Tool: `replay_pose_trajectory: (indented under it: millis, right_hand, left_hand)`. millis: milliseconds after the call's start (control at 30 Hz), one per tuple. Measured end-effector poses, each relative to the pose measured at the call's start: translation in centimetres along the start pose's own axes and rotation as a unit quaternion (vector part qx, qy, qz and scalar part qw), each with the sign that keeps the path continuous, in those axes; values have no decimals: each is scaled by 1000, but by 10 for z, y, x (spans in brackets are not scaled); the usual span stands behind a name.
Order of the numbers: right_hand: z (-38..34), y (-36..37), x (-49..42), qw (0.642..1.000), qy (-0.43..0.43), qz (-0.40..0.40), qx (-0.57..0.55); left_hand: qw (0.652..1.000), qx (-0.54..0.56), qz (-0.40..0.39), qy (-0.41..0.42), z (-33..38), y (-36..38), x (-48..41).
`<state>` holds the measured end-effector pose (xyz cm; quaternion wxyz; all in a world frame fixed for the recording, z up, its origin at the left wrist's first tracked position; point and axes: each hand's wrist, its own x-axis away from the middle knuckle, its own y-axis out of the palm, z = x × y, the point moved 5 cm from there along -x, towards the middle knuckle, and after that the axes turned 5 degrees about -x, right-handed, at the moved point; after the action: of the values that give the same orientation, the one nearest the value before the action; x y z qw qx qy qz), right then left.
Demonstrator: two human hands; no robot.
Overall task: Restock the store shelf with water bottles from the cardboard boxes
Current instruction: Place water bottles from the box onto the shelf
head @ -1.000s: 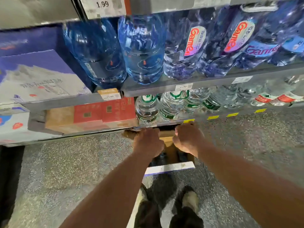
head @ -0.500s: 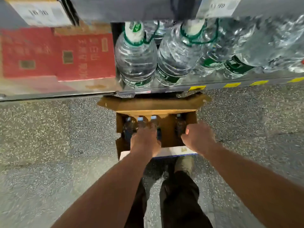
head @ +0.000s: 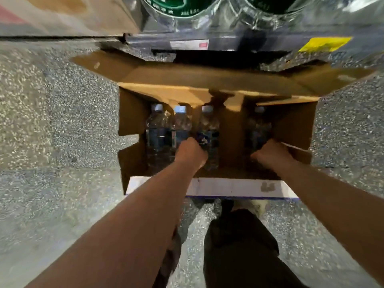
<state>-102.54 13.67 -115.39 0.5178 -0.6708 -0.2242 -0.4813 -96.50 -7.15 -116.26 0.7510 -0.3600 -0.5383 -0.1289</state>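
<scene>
An open cardboard box (head: 295, 125) stands on the floor in front of the bottom shelf (head: 239, 41). Small white-capped water bottles stand upright inside: three side by side at the left (head: 156, 125) and one apart at the right (head: 258, 125). My left hand (head: 191, 153) is down in the box, fingers curled around the middle bottle (head: 181, 122) of the left three. My right hand (head: 270, 155) is curled around the lower body of the right bottle. The fingertips of both hands are hidden.
Large green-labelled water bottles (head: 178, 7) sit on the bottom shelf just above the box's far flap (head: 187, 77). A yellow tag (head: 324, 43) marks the shelf edge. Speckled grey floor (head: 58, 121) lies on both sides. My dark trouser legs (head: 239, 246) stand behind the box.
My head has dropped toward the box, so the upper shelves have left the view. Both hands moved from the box's top down inside onto the bottles.
</scene>
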Motion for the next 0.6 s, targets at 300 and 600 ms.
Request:
replay_pose_trajectory:
  millis: [300,600]
  right_hand:
    - [10,22,-21,988,31,39,-145]
    - [2,42,-36,955,53,-77,-281]
  left_hand:
    - [990,122,-22,-66,7,33,-18]
    - [974,192,-7,-122,2,38,-32]
